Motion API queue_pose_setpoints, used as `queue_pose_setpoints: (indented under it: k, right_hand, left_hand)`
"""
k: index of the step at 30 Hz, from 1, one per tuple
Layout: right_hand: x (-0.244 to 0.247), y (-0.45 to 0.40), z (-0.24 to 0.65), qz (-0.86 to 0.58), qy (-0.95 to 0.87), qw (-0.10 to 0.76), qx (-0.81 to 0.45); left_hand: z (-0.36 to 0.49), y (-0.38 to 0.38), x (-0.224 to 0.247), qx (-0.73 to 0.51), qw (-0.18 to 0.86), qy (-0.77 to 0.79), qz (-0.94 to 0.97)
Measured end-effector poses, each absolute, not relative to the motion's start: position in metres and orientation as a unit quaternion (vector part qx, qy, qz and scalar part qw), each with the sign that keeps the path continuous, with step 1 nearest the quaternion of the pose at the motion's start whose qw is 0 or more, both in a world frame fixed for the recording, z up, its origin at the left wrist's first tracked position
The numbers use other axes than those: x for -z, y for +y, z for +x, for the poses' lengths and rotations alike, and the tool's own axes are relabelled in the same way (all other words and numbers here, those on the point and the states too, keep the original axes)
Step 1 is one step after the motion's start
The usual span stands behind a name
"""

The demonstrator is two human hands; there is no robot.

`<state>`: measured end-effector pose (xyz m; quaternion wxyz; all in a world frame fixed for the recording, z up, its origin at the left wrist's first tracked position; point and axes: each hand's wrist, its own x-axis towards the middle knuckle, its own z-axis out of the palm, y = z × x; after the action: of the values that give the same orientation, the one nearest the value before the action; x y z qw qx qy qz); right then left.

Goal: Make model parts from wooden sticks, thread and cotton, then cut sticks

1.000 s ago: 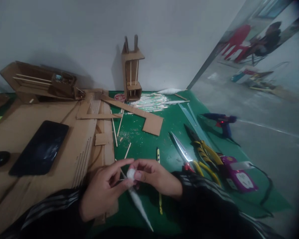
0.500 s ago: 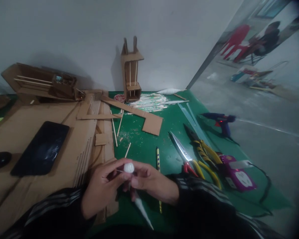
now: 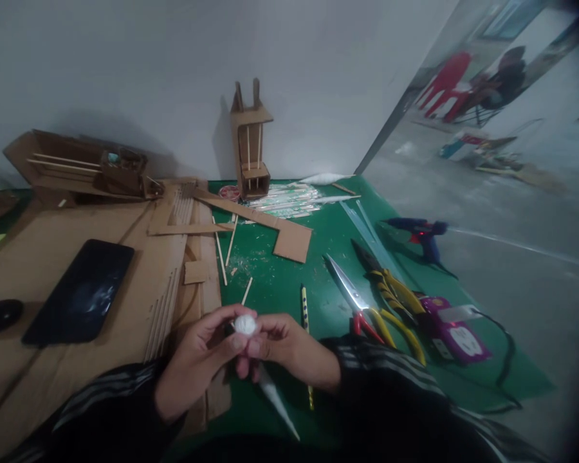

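Observation:
My left hand [image 3: 200, 360] and my right hand [image 3: 292, 350] meet low in the middle, both with closed fingers. Between their fingertips they pinch a small white ball-like piece [image 3: 245, 325], its surface looking wound or wrinkled. Below the right hand, a white tapered stick [image 3: 277, 402] slants down towards the front edge; whether it joins the ball is hidden by the fingers. Just right of my right hand lies a yellow patterned pencil [image 3: 305, 308]. A thin wooden stick [image 3: 247, 290] lies just beyond the fingers.
Scissors [image 3: 350, 286], pliers [image 3: 390, 283], a purple box [image 3: 456, 334] and a blue glue gun [image 3: 422, 235] lie right. A cardboard frame [image 3: 251, 141] stands against the wall; another cardboard build [image 3: 67, 167] is left. A black phone [image 3: 80, 292] rests on cardboard. Beyond stand red chairs [image 3: 446, 83].
The white ball has turned slightly and sits a little lower and further left between my fingers. The whole view has shifted slightly; the tools lie as before.

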<state>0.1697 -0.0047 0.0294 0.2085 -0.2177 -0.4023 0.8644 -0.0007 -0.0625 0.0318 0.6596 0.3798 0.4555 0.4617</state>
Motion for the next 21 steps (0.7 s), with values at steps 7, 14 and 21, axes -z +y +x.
queue_pose_setpoints:
  k: [7, 14, 21]
  right_hand:
    - [-0.03, -0.006, 0.17, -0.243, -0.436, 0.196, -0.844]
    - [-0.028, -0.001, 0.171, -0.311, -0.458, 0.208, -0.806]
    - [-0.026, 0.007, 0.176, -0.346, -0.505, 0.22, -0.76]
  left_hand:
    - [-0.002, -0.062, -0.025, -0.487, 0.682, 0.428, 0.338]
    - [-0.002, -0.064, -0.028, -0.502, 0.682, 0.416, 0.331]
    - [-0.001, -0.066, -0.023, -0.452, 0.695, 0.411, 0.379]
